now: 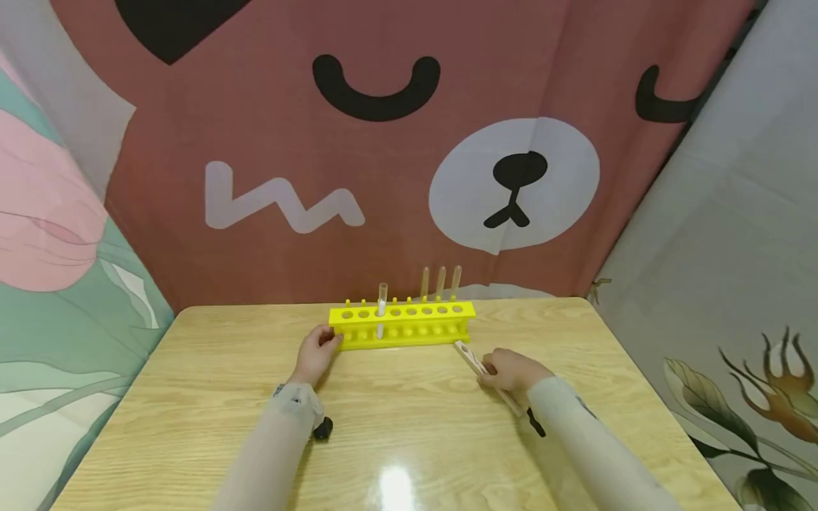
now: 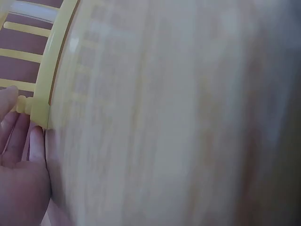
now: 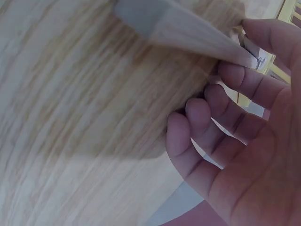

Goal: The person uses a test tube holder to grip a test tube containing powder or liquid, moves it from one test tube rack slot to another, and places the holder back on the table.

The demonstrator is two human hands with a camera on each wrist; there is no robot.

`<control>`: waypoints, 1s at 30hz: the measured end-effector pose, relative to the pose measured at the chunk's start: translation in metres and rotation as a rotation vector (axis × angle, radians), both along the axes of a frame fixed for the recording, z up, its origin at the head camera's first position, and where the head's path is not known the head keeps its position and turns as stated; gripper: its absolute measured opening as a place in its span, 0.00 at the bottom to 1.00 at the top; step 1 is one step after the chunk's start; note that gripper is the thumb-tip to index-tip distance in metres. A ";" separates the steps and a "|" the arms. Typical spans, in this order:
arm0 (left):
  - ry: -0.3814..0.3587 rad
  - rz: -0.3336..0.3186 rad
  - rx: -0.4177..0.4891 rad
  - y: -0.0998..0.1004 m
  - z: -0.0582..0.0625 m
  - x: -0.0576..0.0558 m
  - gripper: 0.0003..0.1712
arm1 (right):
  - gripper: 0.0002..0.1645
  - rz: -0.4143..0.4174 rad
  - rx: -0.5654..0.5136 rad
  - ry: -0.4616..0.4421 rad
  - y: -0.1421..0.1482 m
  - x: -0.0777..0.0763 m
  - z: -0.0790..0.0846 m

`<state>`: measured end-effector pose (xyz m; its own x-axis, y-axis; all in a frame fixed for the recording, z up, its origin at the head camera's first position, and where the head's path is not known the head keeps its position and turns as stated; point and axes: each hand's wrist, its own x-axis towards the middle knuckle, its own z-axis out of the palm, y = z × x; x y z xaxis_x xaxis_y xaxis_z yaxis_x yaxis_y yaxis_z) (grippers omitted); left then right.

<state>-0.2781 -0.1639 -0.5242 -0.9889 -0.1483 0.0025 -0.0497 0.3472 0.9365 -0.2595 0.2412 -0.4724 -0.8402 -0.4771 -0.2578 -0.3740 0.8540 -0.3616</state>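
A yellow test tube rack (image 1: 402,344) stands near the back of the table. My left hand (image 1: 316,355) grips its left end, the thumb in front by a short peg in the left wrist view. One test tube (image 1: 383,291) with white contents sits upright in a hole left of the rack's middle. My right hand (image 1: 514,369) holds a wooden test tube clamp (image 1: 473,360), pinched between thumb and fingers (image 3: 233,75). The clamp's jaws point up and left, close to the rack's front right corner; its handle end runs back toward the wrist.
Three empty test tubes (image 1: 442,282) stand upside down on pegs along the rack's back right. The wooden table (image 1: 396,419) ends at a curtain (image 1: 396,262) printed with a bear face. More printed fabric hangs at left and right.
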 end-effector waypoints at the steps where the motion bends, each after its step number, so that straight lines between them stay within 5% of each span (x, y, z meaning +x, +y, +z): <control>1: 0.005 -0.004 0.002 0.000 -0.001 0.001 0.14 | 0.21 0.002 -0.002 0.000 0.001 0.001 -0.001; 14: 0.025 -0.008 0.021 0.002 -0.012 0.004 0.15 | 0.19 -0.017 -0.007 0.020 0.003 0.008 -0.006; 30: 0.067 -0.012 0.006 -0.001 -0.008 0.002 0.15 | 0.14 0.032 -0.024 0.164 -0.006 0.008 -0.009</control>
